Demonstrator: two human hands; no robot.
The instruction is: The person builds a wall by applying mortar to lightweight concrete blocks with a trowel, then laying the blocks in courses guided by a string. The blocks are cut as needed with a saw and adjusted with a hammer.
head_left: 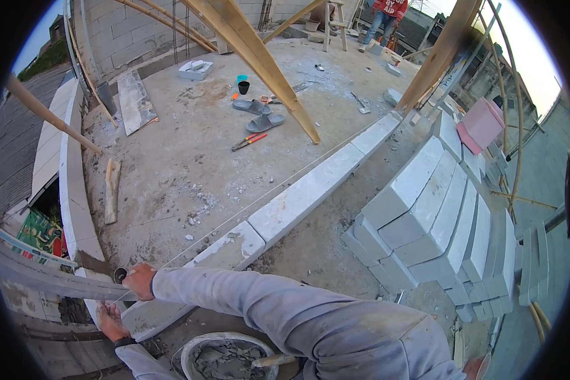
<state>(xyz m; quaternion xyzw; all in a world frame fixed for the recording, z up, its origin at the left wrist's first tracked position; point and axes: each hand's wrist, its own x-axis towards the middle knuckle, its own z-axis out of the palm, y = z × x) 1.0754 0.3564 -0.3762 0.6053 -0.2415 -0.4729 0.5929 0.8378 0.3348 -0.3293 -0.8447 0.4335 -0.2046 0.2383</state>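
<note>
My right hand (139,282) reaches across to the left, fingers wrapped round a small round thing with a dark hollow end (120,275). Just below it, my left hand (112,322) has its fingers bent together near the end of the block row; whatever they hold is too small to make out. A taut string (234,214) runs from near my right hand along the row of pale wall blocks (304,192). Under my right arm stands a bucket (187,358) of wet grey mortar (228,360), with a wooden tool handle (273,360) lying over its rim.
Stacked blocks (424,196) stand right, a pink container (481,125) beyond them. A slanting wooden beam (259,63) crosses the floor area. Sandals (265,122), red-handled pliers (249,141) and a dark cup (244,87) lie about. A person (386,19) stands at the back.
</note>
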